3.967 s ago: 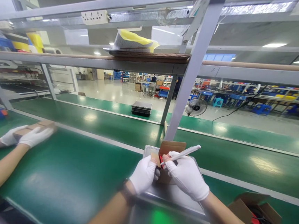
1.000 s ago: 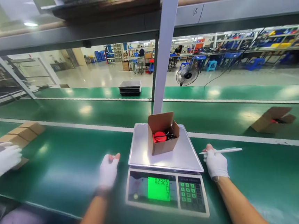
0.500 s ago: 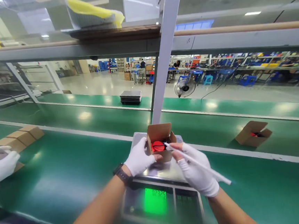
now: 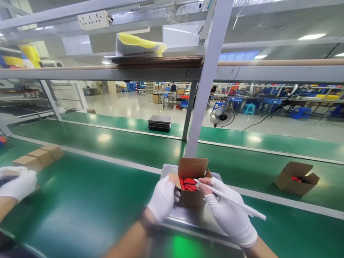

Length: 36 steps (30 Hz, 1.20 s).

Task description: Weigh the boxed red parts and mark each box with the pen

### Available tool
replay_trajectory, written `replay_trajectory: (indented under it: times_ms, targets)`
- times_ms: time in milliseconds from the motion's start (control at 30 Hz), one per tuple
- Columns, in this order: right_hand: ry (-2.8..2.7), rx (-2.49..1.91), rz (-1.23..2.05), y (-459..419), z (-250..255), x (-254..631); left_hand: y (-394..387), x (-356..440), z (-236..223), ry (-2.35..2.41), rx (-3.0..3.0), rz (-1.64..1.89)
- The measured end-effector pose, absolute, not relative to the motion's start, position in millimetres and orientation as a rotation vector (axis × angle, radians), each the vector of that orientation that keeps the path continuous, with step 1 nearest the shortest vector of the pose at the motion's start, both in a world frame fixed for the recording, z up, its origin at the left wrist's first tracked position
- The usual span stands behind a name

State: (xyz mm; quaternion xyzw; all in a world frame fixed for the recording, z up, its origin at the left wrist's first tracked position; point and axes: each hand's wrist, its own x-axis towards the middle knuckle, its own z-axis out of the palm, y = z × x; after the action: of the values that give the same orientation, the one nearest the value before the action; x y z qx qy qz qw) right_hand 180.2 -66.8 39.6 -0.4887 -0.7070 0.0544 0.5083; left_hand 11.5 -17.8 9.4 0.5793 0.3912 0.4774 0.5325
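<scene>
Holding the open carton (image 4: 192,198) by a side flap with the left hand (image 4: 162,200), narrowed to a pinch, in a white glove with bare thumb tip. Gripping a slim white pen (image 4: 232,200) in the right hand (image 4: 232,214), closed around it, with bare fingertips near the nib. Pointed leftward from the right hand, with nib at the red item (image 4: 189,184) inside the carton; cannot tell whether touching. Placed between both hands, carton upright with back flap raised, on the metal pan of the weighing scale (image 4: 195,220). Lit green on the near side of both hands: display (image 4: 185,253), too blurred to read. Seen to the right of and beyond the right hand: second open carton (image 4: 296,178), containing something red and dark. Seen well to the left of the left hand: closed cartons (image 4: 42,157) in a row, just beyond a co-worker's gloved hands (image 4: 17,186), all over the green work surface (image 4: 83,185)
</scene>
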Motion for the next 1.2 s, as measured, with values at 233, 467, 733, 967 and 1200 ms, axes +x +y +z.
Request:
replay_trajectory:
  times_ms: [233,467,733,967,1200]
  targets:
    - [-1.896,-1.357,0.36,-53,76,151,-15,8,5,0.857,1.416,1.17]
    - [-1.945,-1.463,0.286,-43,76,142,-15,8,7,0.855,1.41,1.151]
    - [-1.937,-1.469,0.256,-43,75,142,-16,7,8,0.846,1.417,1.161]
    - [-1.886,-1.492,0.304,-41,72,142,-15,8,6,0.841,1.386,1.162]
    - [-1.891,-1.466,0.286,-40,69,143,-13,8,2,0.816,1.388,1.157]
